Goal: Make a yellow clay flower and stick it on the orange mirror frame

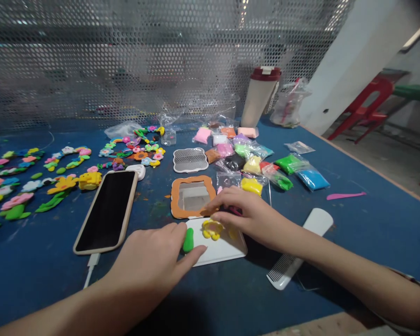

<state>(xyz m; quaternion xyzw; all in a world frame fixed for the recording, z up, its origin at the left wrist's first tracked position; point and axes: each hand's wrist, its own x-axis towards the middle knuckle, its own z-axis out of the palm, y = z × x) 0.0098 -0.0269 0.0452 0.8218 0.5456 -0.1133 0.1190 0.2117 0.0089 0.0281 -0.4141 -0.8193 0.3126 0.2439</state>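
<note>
A white board [220, 252] lies on the blue table in front of me, with a yellow clay flower [212, 229] and a green clay piece [188, 240] on it. My left hand [157, 252] grips the board's left side, its thumb across the surface and its fingers curled beside the green piece. Over the board's far edge, my right hand [245, 210] has thumb and index finger close together at the flower's upper edge; whatever they pinch is hidden. Just beyond sits a square mirror with an orange clay border [175, 198], near the right fingertips.
A phone [107, 212] with a cable lies left, near several clay-flower pieces [63, 184]. Bagged clay [252, 165] and a grey-meshed white frame [191, 160] are farther back. Right are a white comb [317, 224] and pink tool [346, 196]. A tumbler [259, 100] stands behind.
</note>
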